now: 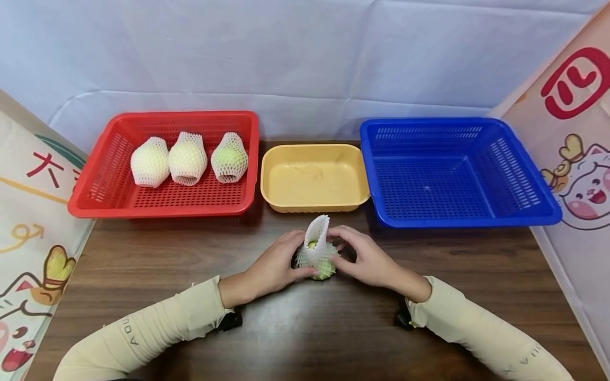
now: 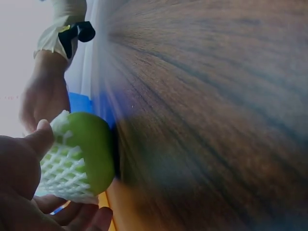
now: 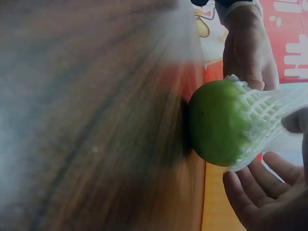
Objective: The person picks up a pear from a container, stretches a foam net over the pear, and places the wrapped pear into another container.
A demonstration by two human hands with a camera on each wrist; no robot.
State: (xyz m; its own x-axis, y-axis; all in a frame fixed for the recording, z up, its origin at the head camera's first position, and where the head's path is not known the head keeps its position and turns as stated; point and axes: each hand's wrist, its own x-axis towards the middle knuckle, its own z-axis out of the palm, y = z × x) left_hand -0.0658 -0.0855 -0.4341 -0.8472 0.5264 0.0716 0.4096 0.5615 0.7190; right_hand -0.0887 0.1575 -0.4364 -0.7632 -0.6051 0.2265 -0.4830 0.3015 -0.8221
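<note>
A round, smooth green fruit (image 1: 326,271) sits on the dark wooden table between both hands. A white foam net (image 1: 314,253) covers its upper part and rises to an open point above it. In both wrist views the lower green skin of the fruit (image 2: 98,151) (image 3: 216,122) shows bare below the net's edge. My left hand (image 1: 276,263) holds the netted fruit from the left, thumb across the front and fingers behind. From the right, my right hand (image 1: 369,257) holds the net (image 3: 262,120) between thumb and fingers, fingertips right at its lower edge.
A red basket (image 1: 162,212) at the back left holds three fruits (image 1: 188,159) in foam nets. Behind the hands stands a yellow tray (image 1: 314,203), with a blue basket (image 1: 469,219) to its right. A pale cloth (image 1: 305,58) hangs behind; printed panels flank the table.
</note>
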